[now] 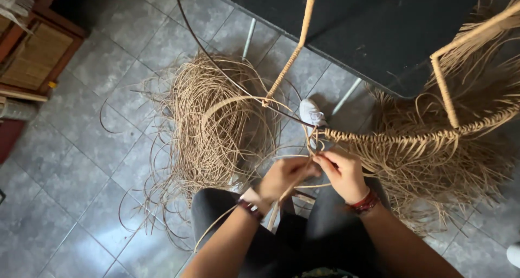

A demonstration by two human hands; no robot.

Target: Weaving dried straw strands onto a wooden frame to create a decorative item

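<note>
My left hand (283, 178) and my right hand (343, 174) meet over my lap, both pinching thin tan rattan strands (311, 148) where they rise to the wrapped rim (401, 134) of a wicker frame. A bare dark metal rod (216, 61) of the frame curves away from the wrapped part. Loose strand ends hang in a thick fringe (449, 164) below the rim on the right. One strand runs down past my left wrist, which wears a dark band; my right wrist wears a red band.
A big loose coil of rattan strands (216, 126) lies on the grey tiled floor (76, 164) to the left. A white shoe (311, 113) shows beyond my hands. A dark table top (379, 23) on thin legs stands ahead. Wooden furniture (32, 56) sits at far left.
</note>
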